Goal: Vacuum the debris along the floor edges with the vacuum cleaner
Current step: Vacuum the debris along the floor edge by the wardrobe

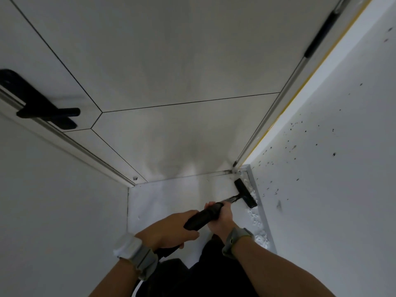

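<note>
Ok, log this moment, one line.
left hand, right hand: grip vacuum cleaner | nozzle: right floor edge, near corner | debris: along edge

The small white floor (pixel 167 202) is boxed in. A plain grey wall (pixel 53 211) stands at the left of the frame, a big grey tiled wall (pixel 182 61) at the top, and a white wall with dark specks (pixel 332 168) at the right. The left part of the floor is bare, so there is room there. In the right corner the flat black vacuum head (pixel 245 192) lies against the speckled wall's foot, among white crumbs (pixel 257 221). A black lever handle (pixel 45 106) sticks out at far left. The left hand (pixel 169 228) and right hand (pixel 220 217) grip the black vacuum tube (pixel 203 217), filling the low middle.
</note>
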Available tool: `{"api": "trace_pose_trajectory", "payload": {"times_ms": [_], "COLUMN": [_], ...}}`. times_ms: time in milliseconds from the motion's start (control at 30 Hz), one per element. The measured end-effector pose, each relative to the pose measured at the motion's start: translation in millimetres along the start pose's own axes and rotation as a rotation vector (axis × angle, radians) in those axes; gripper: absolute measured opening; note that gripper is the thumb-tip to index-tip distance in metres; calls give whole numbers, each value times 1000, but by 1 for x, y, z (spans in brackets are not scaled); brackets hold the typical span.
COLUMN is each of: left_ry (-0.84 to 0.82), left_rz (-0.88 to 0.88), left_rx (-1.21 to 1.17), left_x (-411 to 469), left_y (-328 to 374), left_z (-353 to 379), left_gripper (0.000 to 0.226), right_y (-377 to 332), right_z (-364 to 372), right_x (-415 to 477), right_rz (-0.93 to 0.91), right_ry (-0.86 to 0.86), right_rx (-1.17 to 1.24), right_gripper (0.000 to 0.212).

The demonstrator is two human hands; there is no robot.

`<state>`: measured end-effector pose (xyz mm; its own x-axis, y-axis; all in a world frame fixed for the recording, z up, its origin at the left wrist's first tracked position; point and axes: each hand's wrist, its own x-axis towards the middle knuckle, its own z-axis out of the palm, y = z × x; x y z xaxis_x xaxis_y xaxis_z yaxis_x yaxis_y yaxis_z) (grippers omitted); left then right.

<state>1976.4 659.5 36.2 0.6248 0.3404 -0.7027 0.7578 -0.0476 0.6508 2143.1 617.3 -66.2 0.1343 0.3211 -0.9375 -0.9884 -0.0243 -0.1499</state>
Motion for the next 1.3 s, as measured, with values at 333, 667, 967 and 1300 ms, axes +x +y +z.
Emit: {"api": "trace_pose_trajectory", "payload": {"times_ms": [333,667,967,1300], "left_ry": [43,-94,-230,-218], "left_rz": [-4,64,130,131], "left_rx": [53,148,242,220], "left_x": [-89,-123,-104,-58], "left_y": [-56,-90,-58,7], "left_z": [-26,-20,27,82], "left_gripper": [40,31,29,39], "right_y": [102,155,123,33], "right_z": [13,-27,-86,-125], "right_x": [-24,-57,-81,-79], "right_rz": [93,48,-54,-46], "right_ry": [-107,-71,19,40], "right_rx": [-47,98,230,179], "right_gripper": [30,32,33,37]}}
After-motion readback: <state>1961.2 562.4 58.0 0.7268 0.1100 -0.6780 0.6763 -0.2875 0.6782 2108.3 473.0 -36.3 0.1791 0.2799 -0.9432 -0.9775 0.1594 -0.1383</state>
